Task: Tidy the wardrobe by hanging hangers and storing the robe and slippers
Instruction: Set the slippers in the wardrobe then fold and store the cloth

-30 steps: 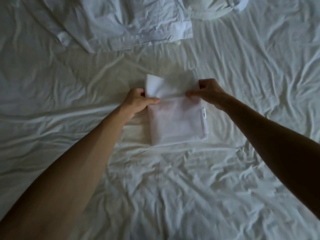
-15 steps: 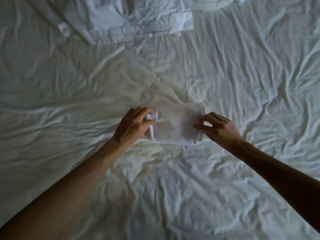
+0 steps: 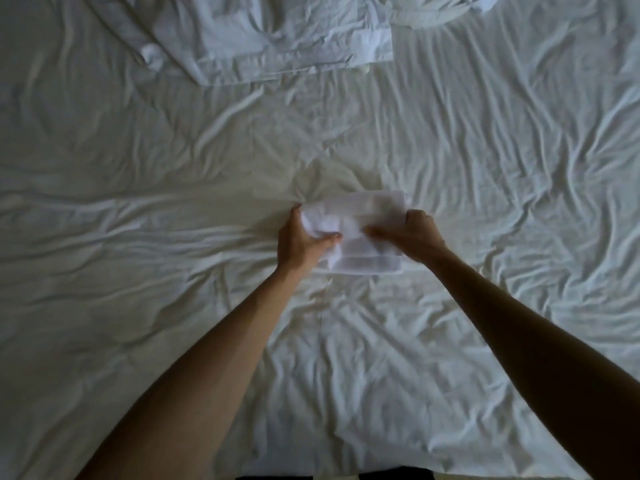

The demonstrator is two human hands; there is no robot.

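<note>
While both forearms extend forward over the bed (image 3: 485, 150), the two hands meet at a small folded white cloth (image 3: 367, 216) near the centre of the head view. Whether this cloth is the robe or another item cannot be told from the frame. The cloth lies on the wrinkled white sheet that covers the bed, with its long edges running left to right.

The left hand (image 3: 301, 242) grips the left end of the cloth. Its thumb lies across the top face and points right, and its fingers curl round the left edge, where the fabric bunches up. The right hand (image 3: 414, 237) holds the right part of the cloth. Its thumb reaches left across the top face, and its curled fingers close over the upper right corner. The two thumb tips lie near each other on the cloth, with a narrow strip of fabric showing between them.

The near edge of the cloth projects below both hands and shows layered folds. The far edge projects above the hands and lies flat against the sheet.

A crumpled white garment (image 3: 270, 32) is spread at the far side of the bed, well apart from the hands. A second bunch of white fabric (image 3: 440, 8) lies just to its right at the top edge of the frame.
</note>
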